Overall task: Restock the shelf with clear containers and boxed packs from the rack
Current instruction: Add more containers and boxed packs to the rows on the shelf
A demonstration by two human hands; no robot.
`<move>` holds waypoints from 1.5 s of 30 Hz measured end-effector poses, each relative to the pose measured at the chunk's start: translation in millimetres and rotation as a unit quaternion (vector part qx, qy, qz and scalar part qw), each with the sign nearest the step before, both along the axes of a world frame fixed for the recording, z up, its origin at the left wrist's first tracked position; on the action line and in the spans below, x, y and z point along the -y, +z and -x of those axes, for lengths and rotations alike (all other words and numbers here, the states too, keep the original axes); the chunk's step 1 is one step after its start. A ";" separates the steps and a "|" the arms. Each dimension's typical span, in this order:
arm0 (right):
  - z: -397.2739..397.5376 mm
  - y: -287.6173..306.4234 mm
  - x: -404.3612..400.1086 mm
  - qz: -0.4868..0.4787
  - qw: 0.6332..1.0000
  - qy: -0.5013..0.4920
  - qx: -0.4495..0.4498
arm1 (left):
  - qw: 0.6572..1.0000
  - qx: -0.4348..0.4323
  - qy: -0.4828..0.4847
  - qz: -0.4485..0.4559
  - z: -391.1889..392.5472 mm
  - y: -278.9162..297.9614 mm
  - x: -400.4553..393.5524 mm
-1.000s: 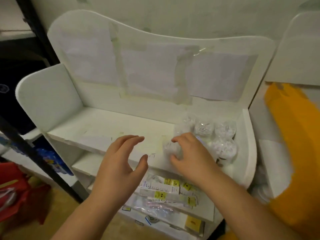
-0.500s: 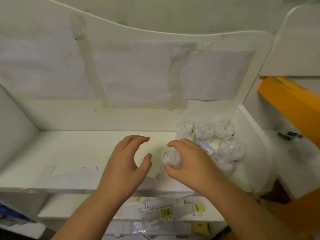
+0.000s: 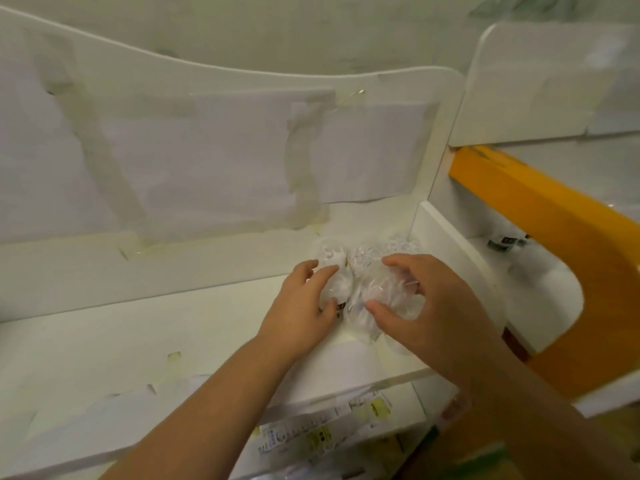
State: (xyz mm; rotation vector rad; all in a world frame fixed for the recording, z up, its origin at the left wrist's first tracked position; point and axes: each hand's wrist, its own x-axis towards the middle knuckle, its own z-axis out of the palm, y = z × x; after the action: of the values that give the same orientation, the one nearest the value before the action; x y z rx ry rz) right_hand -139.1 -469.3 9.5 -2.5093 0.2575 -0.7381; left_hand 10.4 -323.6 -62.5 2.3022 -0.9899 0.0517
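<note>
Several small clear containers [image 3: 360, 261] with white contents are bunched in the right back corner of the white shelf's top board [image 3: 145, 344]. My left hand [image 3: 301, 313] curls its fingers and thumb round the left side of the cluster. My right hand [image 3: 429, 306] arches over the right side, thumb and fingers curled round containers there. Most of the near containers are hidden under my hands. Boxed packs [image 3: 311, 434] with yellow labels lie on the lower tier below.
The shelf's right side panel [image 3: 446, 244] stands right beside the containers. Taped paper sheets cover the back panel [image 3: 207, 168]. An orange frame [image 3: 540, 216] and a second white shelf [image 3: 547, 81] are to the right. Torn paper patches lie on the board's left part.
Both hands moved forward and right onto the cluster; the left hand, empty before, now grips containers. The camera came closer to the shelf.
</note>
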 end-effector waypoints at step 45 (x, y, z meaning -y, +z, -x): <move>355.9 15.1 307.0 -0.069 0.995 -0.059 -0.037 | 0.992 0.023 -0.072 0.105 367.4 55.6 264.2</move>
State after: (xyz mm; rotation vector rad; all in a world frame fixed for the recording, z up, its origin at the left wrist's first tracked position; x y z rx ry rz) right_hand -495.0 -776.3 24.6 -2.4084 0.4712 -0.6499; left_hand -356.9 -587.7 -6.9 2.0427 -1.1158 0.1440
